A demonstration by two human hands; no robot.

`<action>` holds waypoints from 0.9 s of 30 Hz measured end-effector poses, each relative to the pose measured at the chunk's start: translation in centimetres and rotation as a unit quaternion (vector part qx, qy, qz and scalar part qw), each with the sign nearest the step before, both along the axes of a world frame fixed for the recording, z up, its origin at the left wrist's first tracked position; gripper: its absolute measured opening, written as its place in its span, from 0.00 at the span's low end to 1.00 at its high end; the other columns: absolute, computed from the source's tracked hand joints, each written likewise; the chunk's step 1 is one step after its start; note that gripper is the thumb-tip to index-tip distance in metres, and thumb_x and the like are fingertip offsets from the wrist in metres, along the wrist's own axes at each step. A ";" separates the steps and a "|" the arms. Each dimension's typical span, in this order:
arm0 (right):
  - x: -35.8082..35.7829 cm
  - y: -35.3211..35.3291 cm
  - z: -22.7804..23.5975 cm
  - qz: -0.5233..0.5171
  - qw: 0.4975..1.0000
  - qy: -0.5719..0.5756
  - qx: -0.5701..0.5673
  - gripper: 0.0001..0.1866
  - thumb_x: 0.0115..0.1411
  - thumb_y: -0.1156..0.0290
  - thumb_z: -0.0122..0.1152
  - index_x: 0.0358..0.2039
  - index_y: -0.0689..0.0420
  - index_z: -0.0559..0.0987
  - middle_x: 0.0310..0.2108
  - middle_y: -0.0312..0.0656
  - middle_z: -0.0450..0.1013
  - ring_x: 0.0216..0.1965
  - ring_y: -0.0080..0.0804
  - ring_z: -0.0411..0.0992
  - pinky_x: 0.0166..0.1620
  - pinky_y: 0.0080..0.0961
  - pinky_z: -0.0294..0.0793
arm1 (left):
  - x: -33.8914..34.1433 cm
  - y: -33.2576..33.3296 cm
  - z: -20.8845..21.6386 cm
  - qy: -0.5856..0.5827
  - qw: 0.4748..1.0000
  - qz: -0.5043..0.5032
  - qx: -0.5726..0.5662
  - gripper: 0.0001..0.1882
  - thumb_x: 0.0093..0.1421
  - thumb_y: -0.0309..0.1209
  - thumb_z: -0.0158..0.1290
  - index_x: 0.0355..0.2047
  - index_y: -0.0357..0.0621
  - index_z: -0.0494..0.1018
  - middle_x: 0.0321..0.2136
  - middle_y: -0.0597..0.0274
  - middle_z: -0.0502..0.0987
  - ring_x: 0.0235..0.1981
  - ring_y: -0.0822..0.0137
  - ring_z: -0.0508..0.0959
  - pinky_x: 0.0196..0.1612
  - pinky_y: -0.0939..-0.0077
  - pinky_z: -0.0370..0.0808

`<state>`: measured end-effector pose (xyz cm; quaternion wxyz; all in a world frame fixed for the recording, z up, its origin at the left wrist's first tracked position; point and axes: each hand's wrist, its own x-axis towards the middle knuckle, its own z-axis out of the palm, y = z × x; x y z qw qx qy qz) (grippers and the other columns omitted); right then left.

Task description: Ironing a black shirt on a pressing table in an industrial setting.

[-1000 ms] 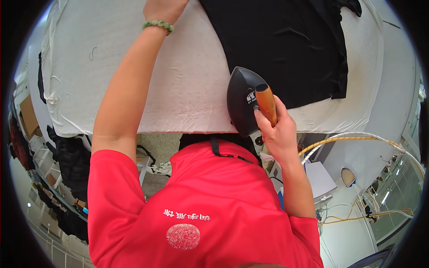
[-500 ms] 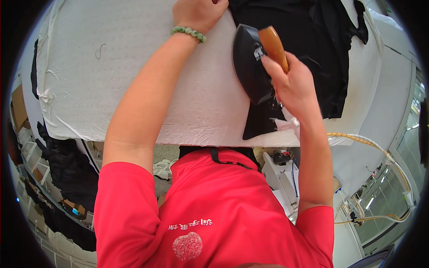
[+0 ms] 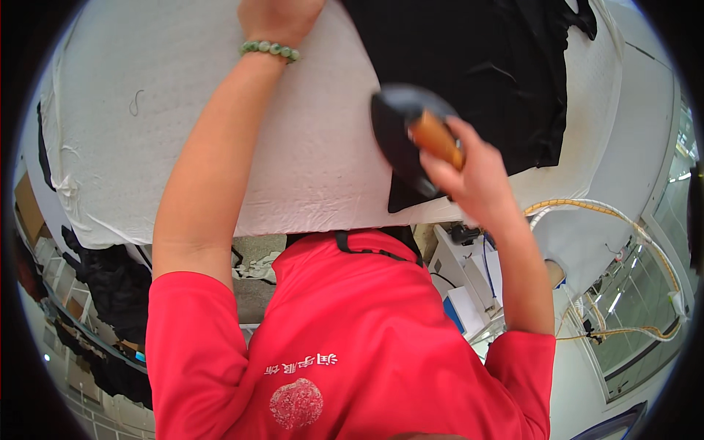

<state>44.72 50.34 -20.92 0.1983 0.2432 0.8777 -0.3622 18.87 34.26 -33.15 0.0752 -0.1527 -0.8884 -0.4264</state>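
My right hand (image 3: 473, 172) is wrapped round the wooden handle of a dark iron (image 3: 392, 132), which is blurred by motion. The iron is over the left edge of a black garment (image 3: 477, 81), near its lower corner; whether the soleplate touches the cloth I cannot tell. At the upper edge of the view, my left hand (image 3: 279, 18) is by the white-covered table, left of the garment. Its fingers are cut off or hidden there. A green bead bracelet (image 3: 270, 50) circles that wrist.
A padded white cover (image 3: 308, 176) spreads over the ironing table. A white and yellow hose (image 3: 598, 207) loops at the right. Dark cloth (image 3: 110, 279) hangs at the lower left. White equipment (image 3: 458, 264) stands below the table's front edge, and a loose thread (image 3: 136, 103) lies at the left.
The iron has come down toward me and turned in my right hand. My left hand has shifted left and upward, partly out of view. The whole scene has shifted slightly.
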 end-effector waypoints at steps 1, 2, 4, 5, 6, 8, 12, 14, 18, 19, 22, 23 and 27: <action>2.5 0.3 0.6 0.032 0.998 -0.045 -0.002 0.39 0.58 0.55 0.72 0.63 0.64 0.69 0.24 0.44 0.77 0.26 0.37 0.79 0.34 0.33 0.78 | 0.0 0.1 0.1 -0.003 1.000 0.002 -0.006 0.08 0.59 0.34 0.63 0.29 0.46 0.77 0.24 0.61 0.79 0.25 0.62 0.80 0.30 0.67 0.77; 4.9 0.3 1.5 0.081 0.991 -0.104 0.011 0.42 0.56 0.56 0.74 0.65 0.63 0.66 0.24 0.47 0.77 0.27 0.43 0.80 0.34 0.35 0.78 | 0.1 0.2 0.3 -0.007 1.000 0.003 -0.012 0.08 0.59 0.35 0.63 0.29 0.45 0.77 0.24 0.61 0.79 0.25 0.62 0.80 0.31 0.67 0.77; 8.9 -0.1 2.3 0.119 0.979 -0.163 0.024 0.46 0.54 0.56 0.75 0.67 0.62 0.63 0.25 0.50 0.78 0.28 0.48 0.80 0.34 0.38 0.78 | 0.1 0.5 0.6 -0.014 1.000 0.003 -0.020 0.09 0.59 0.35 0.63 0.30 0.45 0.77 0.24 0.61 0.80 0.25 0.63 0.80 0.31 0.67 0.77; 10.7 -0.3 2.2 0.159 0.970 -0.184 0.020 0.48 0.53 0.56 0.75 0.68 0.61 0.62 0.25 0.50 0.78 0.28 0.50 0.80 0.35 0.39 0.79 | 0.2 0.5 0.7 -0.015 1.000 0.004 -0.023 0.09 0.60 0.35 0.63 0.30 0.45 0.77 0.24 0.60 0.80 0.25 0.63 0.80 0.31 0.67 0.77; 12.3 -0.5 2.1 0.198 0.958 -0.205 0.017 0.50 0.52 0.56 0.76 0.69 0.60 0.60 0.26 0.49 0.78 0.29 0.52 0.79 0.35 0.40 0.79 | 0.3 0.6 0.7 -0.016 1.000 0.004 -0.025 0.09 0.60 0.35 0.63 0.30 0.44 0.78 0.24 0.60 0.80 0.25 0.63 0.80 0.31 0.67 0.77; 13.9 -0.3 2.6 0.232 0.945 -0.229 0.017 0.51 0.51 0.56 0.76 0.70 0.59 0.59 0.26 0.49 0.78 0.30 0.54 0.79 0.36 0.41 0.79 | 0.6 0.8 0.9 -0.018 1.000 0.001 -0.022 0.09 0.60 0.35 0.63 0.31 0.44 0.78 0.25 0.60 0.80 0.25 0.63 0.80 0.31 0.67 0.77; 14.5 -0.1 3.0 0.162 0.972 -0.164 0.043 0.48 0.51 0.58 0.76 0.68 0.61 0.64 0.23 0.47 0.77 0.26 0.48 0.78 0.36 0.35 0.79 | 0.2 -0.2 1.4 -0.008 0.999 0.007 -0.037 0.10 0.60 0.35 0.63 0.32 0.43 0.78 0.26 0.59 0.81 0.26 0.63 0.81 0.32 0.66 0.77; 13.9 1.1 4.6 0.047 0.991 -0.127 0.024 0.43 0.53 0.59 0.76 0.66 0.62 0.67 0.25 0.46 0.77 0.25 0.40 0.77 0.36 0.31 0.78 | -0.1 -2.7 -0.1 -0.054 0.998 -0.008 0.013 0.13 0.64 0.38 0.62 0.41 0.42 0.81 0.34 0.61 0.83 0.31 0.71 0.81 0.36 0.74 0.77; 13.9 2.0 5.2 -0.184 0.982 -0.046 0.022 0.38 0.56 0.61 0.74 0.63 0.63 0.70 0.28 0.47 0.78 0.26 0.30 0.76 0.37 0.26 0.77 | 10.9 -4.1 2.6 -0.277 0.943 -0.014 0.185 0.16 0.68 0.37 0.59 0.49 0.38 0.78 0.31 0.65 0.83 0.31 0.75 0.80 0.35 0.78 0.76; 13.8 2.1 5.2 -0.262 0.965 -0.013 0.021 0.36 0.57 0.62 0.74 0.63 0.63 0.71 0.29 0.47 0.78 0.27 0.27 0.75 0.37 0.24 0.76 | 15.5 -5.2 3.7 -0.332 0.929 -0.065 0.152 0.18 0.68 0.37 0.59 0.52 0.37 0.76 0.32 0.62 0.83 0.29 0.74 0.80 0.35 0.77 0.76; 12.2 3.3 4.0 -0.189 0.981 -0.009 0.043 0.34 0.58 0.60 0.72 0.61 0.63 0.73 0.30 0.47 0.79 0.30 0.25 0.76 0.38 0.25 0.76 | 26.8 -5.0 7.3 -0.577 0.793 -0.071 0.183 0.19 0.67 0.36 0.59 0.53 0.37 0.75 0.33 0.59 0.84 0.26 0.72 0.81 0.28 0.76 0.76; 11.3 3.9 3.5 -0.152 0.987 -0.011 0.054 0.33 0.59 0.60 0.71 0.60 0.63 0.74 0.31 0.47 0.80 0.32 0.24 0.77 0.38 0.26 0.77 | 28.5 -4.8 7.2 -0.604 0.779 -0.085 0.146 0.16 0.67 0.35 0.60 0.50 0.38 0.77 0.31 0.59 0.85 0.24 0.71 0.81 0.27 0.77 0.75; 2.4 5.4 2.2 0.045 0.998 -0.023 0.041 0.27 0.60 0.53 0.69 0.45 0.67 0.80 0.27 0.46 0.78 0.30 0.26 0.76 0.36 0.26 0.76 | 28.8 -3.1 5.1 -0.563 0.800 -0.203 -0.034 0.11 0.68 0.34 0.59 0.41 0.38 0.78 0.25 0.63 0.82 0.17 0.76 0.76 0.19 0.81 0.69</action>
